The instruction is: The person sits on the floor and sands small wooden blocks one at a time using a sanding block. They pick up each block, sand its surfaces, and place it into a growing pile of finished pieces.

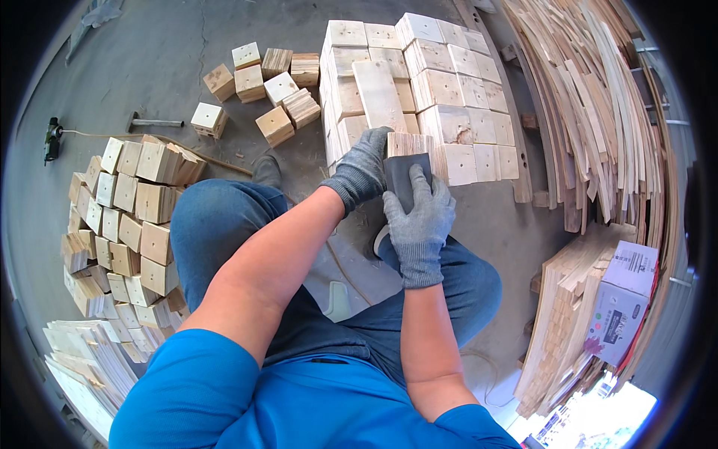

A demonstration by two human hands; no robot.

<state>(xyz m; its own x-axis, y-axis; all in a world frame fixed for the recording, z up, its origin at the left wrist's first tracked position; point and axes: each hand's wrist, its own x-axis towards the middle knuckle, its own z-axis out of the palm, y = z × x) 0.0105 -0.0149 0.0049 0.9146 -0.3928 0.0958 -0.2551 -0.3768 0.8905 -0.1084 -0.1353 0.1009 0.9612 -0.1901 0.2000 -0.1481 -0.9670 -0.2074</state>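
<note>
My left hand (363, 168), in a grey knit glove, is closed on the left side of a laminated wooden block (410, 145). The block is in front of the stack, its layered edge showing. In a matching glove, my right hand (422, 221) grips a dark grey rectangular pad (402, 182), which looks like sandpaper. The pad lies against the near side of the block and hides part of it. Just beyond, a pale flat board (378, 93) rests on the stacked wooden blocks (449, 86). My fingertips are partly hidden.
Loose blocks (250, 82) lie on the floor ahead, left of the stack. A hammer (155, 122) and a black-and-green tool (52, 141) with a hose are farther left. A block pile (123, 217) stands at left, long wooden strips (576, 97) and a carton (621, 307) at right.
</note>
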